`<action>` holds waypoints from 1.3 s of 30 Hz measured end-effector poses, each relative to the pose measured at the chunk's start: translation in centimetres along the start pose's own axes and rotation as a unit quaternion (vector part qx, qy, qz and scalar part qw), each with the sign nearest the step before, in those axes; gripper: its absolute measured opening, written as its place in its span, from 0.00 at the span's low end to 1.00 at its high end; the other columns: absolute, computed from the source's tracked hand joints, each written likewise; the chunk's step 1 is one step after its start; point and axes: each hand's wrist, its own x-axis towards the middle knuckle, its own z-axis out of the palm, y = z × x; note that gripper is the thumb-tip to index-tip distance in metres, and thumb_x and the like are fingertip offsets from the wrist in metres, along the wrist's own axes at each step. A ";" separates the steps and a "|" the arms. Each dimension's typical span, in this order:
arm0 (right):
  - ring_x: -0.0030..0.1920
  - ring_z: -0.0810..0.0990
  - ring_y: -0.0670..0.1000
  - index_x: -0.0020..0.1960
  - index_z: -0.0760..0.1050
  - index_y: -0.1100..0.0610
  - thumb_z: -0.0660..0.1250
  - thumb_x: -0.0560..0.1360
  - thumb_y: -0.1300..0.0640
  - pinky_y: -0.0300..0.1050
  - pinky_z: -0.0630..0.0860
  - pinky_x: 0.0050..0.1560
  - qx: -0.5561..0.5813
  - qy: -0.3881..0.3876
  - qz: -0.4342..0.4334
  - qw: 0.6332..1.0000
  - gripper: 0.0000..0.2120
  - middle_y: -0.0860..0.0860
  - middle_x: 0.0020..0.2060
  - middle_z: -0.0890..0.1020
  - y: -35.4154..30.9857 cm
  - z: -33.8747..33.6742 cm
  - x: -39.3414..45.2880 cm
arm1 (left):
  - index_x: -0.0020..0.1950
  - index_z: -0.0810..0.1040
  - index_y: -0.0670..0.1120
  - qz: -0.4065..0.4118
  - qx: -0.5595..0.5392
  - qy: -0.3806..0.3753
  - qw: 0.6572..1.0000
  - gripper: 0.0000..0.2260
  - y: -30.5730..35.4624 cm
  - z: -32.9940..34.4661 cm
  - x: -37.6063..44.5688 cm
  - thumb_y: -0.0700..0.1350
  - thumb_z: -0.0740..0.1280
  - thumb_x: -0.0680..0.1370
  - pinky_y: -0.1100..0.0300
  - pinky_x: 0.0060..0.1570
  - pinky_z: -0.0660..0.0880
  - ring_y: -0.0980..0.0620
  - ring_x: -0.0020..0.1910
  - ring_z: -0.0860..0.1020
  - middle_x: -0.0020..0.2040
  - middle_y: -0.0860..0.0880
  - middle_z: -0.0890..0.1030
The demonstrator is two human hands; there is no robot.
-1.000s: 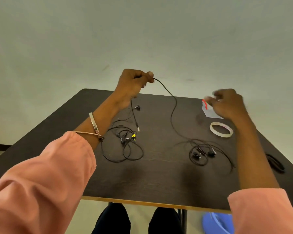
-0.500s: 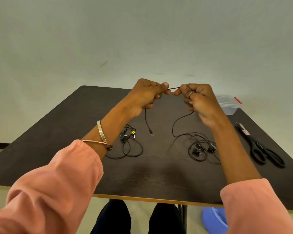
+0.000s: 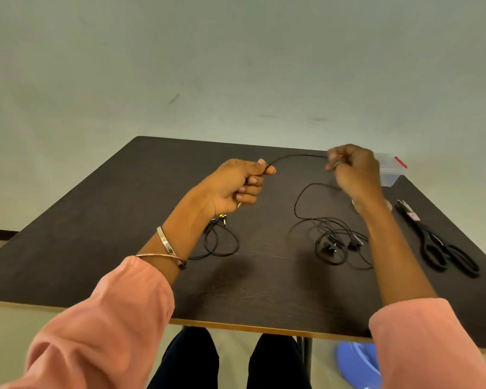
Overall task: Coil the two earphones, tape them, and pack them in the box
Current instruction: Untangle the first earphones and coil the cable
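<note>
Two black earphones lie on the dark table (image 3: 124, 220). One earphone (image 3: 331, 242) is a loose tangle at centre right, and its cable rises to both hands. My left hand (image 3: 236, 183) grips the plug end of that cable in a fist, pinching it at the thumb. My right hand (image 3: 354, 172) pinches the same cable farther along, so a short span arcs between the hands above the table. The second earphone (image 3: 219, 240), with a yellow mark, lies partly hidden under my left wrist. A clear plastic box (image 3: 390, 172) with a red tab sits behind my right hand. The tape roll (image 3: 387, 204) is mostly hidden by my right wrist.
Black scissors (image 3: 438, 245) lie along the table's right side. A blue tub (image 3: 357, 363) stands on the floor below the front edge, beside my knees. A plain wall rises behind the table.
My right hand left the box area and took hold of the cable next to my left hand. Both hands have since moved apart, drawing out a span of cable between them.
</note>
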 end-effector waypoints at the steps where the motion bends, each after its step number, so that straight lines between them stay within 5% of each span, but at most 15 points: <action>1: 0.58 0.77 0.54 0.59 0.76 0.52 0.62 0.77 0.63 0.55 0.70 0.62 -0.093 -0.012 -0.022 0.995 0.13 0.46 0.47 0.82 0.3 0.5 0.1 | 0.47 0.76 0.42 -0.002 -0.034 -0.001 0.999 0.11 -0.3 -0.1 0.2 0.45 0.57 0.83 0.67 0.19 0.55 0.59 0.22 0.58 0.27 0.52 0.64; 3: 0.70 0.67 0.57 0.70 0.69 0.50 0.65 0.78 0.58 0.59 0.62 0.68 -0.181 -0.065 -0.094 0.977 0.21 0.49 0.64 0.76 0.2 1.3 0.2 | 0.48 0.75 0.42 -0.001 -0.076 -0.002 0.997 0.11 -0.9 -0.1 0.7 0.44 0.56 0.84 0.67 0.19 0.57 0.59 0.23 0.59 0.28 0.52 0.65; 6: 0.73 0.63 0.50 0.74 0.65 0.48 0.65 0.78 0.55 0.52 0.60 0.73 -0.064 -0.174 -0.181 0.966 0.25 0.49 0.71 0.71 -0.1 3.1 0.0 | 0.50 0.75 0.40 0.011 -0.091 -0.011 0.996 0.10 -1.5 0.1 1.6 0.40 0.55 0.84 0.67 0.22 0.62 0.58 0.24 0.63 0.30 0.50 0.68; 11: 0.59 0.78 0.44 0.60 0.79 0.56 0.62 0.74 0.72 0.32 0.72 0.60 0.010 -0.197 -0.200 0.960 0.20 0.48 0.54 0.82 0.4 6.7 0.2 | 0.55 0.75 0.37 0.053 -0.116 -0.055 0.990 0.10 -2.6 0.0 3.0 0.33 0.54 0.82 0.67 0.29 0.70 0.58 0.29 0.69 0.35 0.48 0.74; 16: 0.44 0.81 0.45 0.52 0.80 0.60 0.59 0.72 0.76 0.35 0.77 0.46 0.069 -0.157 -0.145 0.974 0.17 0.51 0.43 0.83 1.9 9.2 0.3 | 0.62 0.74 0.35 0.093 -0.185 -0.055 0.977 0.14 -4.0 -0.9 4.6 0.27 0.55 0.79 0.65 0.39 0.78 0.56 0.35 0.77 0.39 0.47 0.79; 21: 0.38 0.79 0.45 0.47 0.78 0.57 0.61 0.72 0.72 0.34 0.73 0.39 -0.002 -0.186 -0.149 0.971 0.14 0.48 0.37 0.81 2.6 10.1 -0.5 | 0.64 0.72 0.35 0.126 -0.225 -0.022 0.966 0.17 -5.6 -1.4 6.0 0.26 0.57 0.77 0.60 0.48 0.81 0.52 0.45 0.83 0.47 0.44 0.83; 26: 0.34 0.79 0.52 0.40 0.77 0.59 0.64 0.76 0.66 0.50 0.76 0.36 -0.085 -0.259 -0.169 0.947 0.08 0.55 0.33 0.82 2.4 10.3 -1.1 | 0.67 0.68 0.34 0.186 -0.240 0.029 0.952 0.19 -6.0 -1.7 6.5 0.24 0.56 0.77 0.55 0.55 0.79 0.46 0.52 0.83 0.55 0.39 0.81; 29: 0.32 0.79 0.48 0.41 0.76 0.52 0.65 0.78 0.61 0.45 0.75 0.36 -0.098 -0.325 -0.186 0.922 0.08 0.48 0.30 0.79 2.0 10.0 -1.5 | 0.70 0.65 0.35 0.217 -0.188 0.075 0.955 0.22 -6.3 -2.5 6.4 0.23 0.56 0.77 0.54 0.59 0.77 0.46 0.55 0.82 0.57 0.39 0.79; 32: 0.32 0.79 0.50 0.47 0.81 0.58 0.66 0.78 0.59 0.43 0.74 0.36 -0.115 -0.337 -0.196 0.914 0.06 0.50 0.31 0.81 1.8 9.2 -1.5 | 0.72 0.63 0.36 0.223 -0.095 0.118 0.963 0.24 -6.5 -3.1 6.3 0.23 0.57 0.77 0.55 0.61 0.75 0.47 0.57 0.80 0.58 0.41 0.78; 39: 0.31 0.77 0.45 0.42 0.83 0.59 0.70 0.75 0.60 0.39 0.73 0.35 -0.022 -0.208 -0.201 0.957 0.05 0.50 0.32 0.82 2.4 7.3 -0.7 | 0.76 0.56 0.37 0.174 0.106 0.048 0.978 0.28 -7.3 -2.1 6.2 0.24 0.58 0.77 0.61 0.61 0.75 0.54 0.56 0.80 0.60 0.44 0.77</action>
